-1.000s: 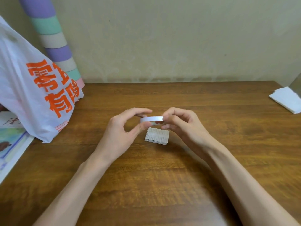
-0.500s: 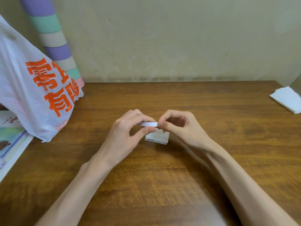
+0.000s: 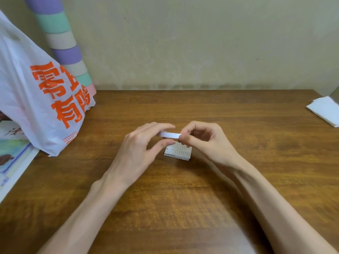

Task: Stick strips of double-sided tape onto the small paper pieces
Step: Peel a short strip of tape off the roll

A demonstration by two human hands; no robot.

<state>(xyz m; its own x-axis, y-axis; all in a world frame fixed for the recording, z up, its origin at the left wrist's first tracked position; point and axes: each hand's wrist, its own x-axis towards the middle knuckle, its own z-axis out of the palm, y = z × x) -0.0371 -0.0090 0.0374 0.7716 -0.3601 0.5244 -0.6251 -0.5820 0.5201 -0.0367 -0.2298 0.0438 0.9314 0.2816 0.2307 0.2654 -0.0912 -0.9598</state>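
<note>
On the wooden table (image 3: pixel 201 208), a white plastic bag (image 3: pixel 27 99) is stood at far left, its contents hidden. The left hand (image 3: pixel 135 153) and right hand (image 3: pixel 207 143) are curled at mid-table, each pinching one end of the tape roll (image 3: pixel 169 135). The roll is held edge-on, long axis left-right, just above the stacked paper pieces (image 3: pixel 180 154).

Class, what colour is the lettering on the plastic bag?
Orange lettering on the white plastic bag, seen in the head view.
</note>
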